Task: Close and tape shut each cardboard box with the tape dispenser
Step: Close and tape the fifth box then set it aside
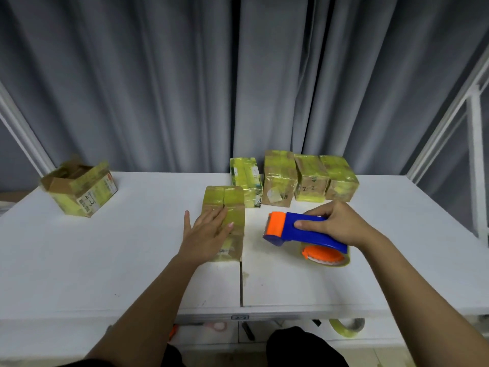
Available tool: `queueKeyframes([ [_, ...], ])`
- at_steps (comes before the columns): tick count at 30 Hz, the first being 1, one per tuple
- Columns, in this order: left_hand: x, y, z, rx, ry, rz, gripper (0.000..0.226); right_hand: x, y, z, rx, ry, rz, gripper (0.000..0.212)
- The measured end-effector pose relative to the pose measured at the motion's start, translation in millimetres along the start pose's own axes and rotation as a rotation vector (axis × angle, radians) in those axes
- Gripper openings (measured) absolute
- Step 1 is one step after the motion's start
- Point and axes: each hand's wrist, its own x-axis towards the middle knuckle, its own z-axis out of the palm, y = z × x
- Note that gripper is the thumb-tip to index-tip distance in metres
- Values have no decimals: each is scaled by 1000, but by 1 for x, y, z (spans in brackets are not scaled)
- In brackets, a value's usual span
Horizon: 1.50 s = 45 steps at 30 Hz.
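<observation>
A small cardboard box (225,200) wrapped in yellowish tape lies closed at the middle of the white table (132,260). My left hand (206,231) rests flat on its top, fingers straight. To the right, my right hand (336,223) grips the handle of the blue and orange tape dispenser (296,229). The dispenser's tape roll (325,256) touches the table, and its orange head points left toward the box, a short gap away. At the far left stands an open box (79,186) with its flaps up.
Several taped boxes (293,178) stand in a row at the table's back edge, right of centre. Grey curtains hang behind. A spare tape roll (346,327) and small tools lie on a lower shelf below the front edge. White frame posts rise at both sides.
</observation>
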Motion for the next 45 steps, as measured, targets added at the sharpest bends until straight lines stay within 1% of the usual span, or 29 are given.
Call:
queueKeyframes([
  [6, -1, 5, -3, 23, -39, -52, 56, -2, -19, 14, -343, -36, -36, 47],
  [10, -2, 6, -3, 23, -37, -53, 62, -9, -33, 12, -551, 29, -72, 50],
  [11, -2, 6, -3, 23, -37, -52, 63, -9, -34, 8, -551, 59, -90, 49],
  [12, -1, 7, -3, 24, -37, -53, 63, -10, -33, 3, -499, 74, -97, 47],
  [15, 0, 8, -4, 31, -45, -63, 62, -12, -23, -12, -113, 33, -43, 36],
  [16, 0, 8, -5, 36, -46, -66, 61, -12, -21, -13, -51, 19, -26, 35],
  [17, 0, 9, -5, 42, -48, -70, 60, -13, -18, -10, -61, 20, -20, 36],
  [22, -1, 17, -7, 48, -28, -111, 57, -8, -14, 8, -283, 43, -11, 49],
  [25, -1, 29, -9, 47, 40, -136, 52, -7, -14, 11, -386, 9, -10, 51],
  [27, 2, 37, -9, 55, 61, -167, 50, -7, -14, 14, -406, 11, -25, 49],
  [30, 4, 44, -1, 101, 76, -202, 52, -6, -11, 16, -346, 16, -24, 48],
  [32, 3, 45, 7, 155, 109, -193, 63, -7, -8, 17, -326, 13, -30, 47],
  [34, 5, 41, 11, 217, 138, -140, 78, -9, -6, 15, -305, 27, -44, 43],
  [35, 7, 38, 10, 249, 125, -103, 86, -10, -5, 14, -285, 38, -41, 41],
  [36, 8, 34, 8, 283, 95, -67, 88, -12, -4, 13, -254, 47, -35, 38],
  [37, 11, 29, 7, 317, 65, -30, 84, -12, -3, 13, -210, 52, -34, 35],
  [40, 20, 22, 4, 342, -36, 51, 58, -14, 1, 18, -66, 50, -36, 32],
  [42, 27, 17, 11, 279, -49, 73, 57, -15, 3, 24, -36, 27, -29, 33],
  [45, 33, 10, 19, 215, -24, 69, 71, -16, 5, 31, -27, -5, -27, 41],
])
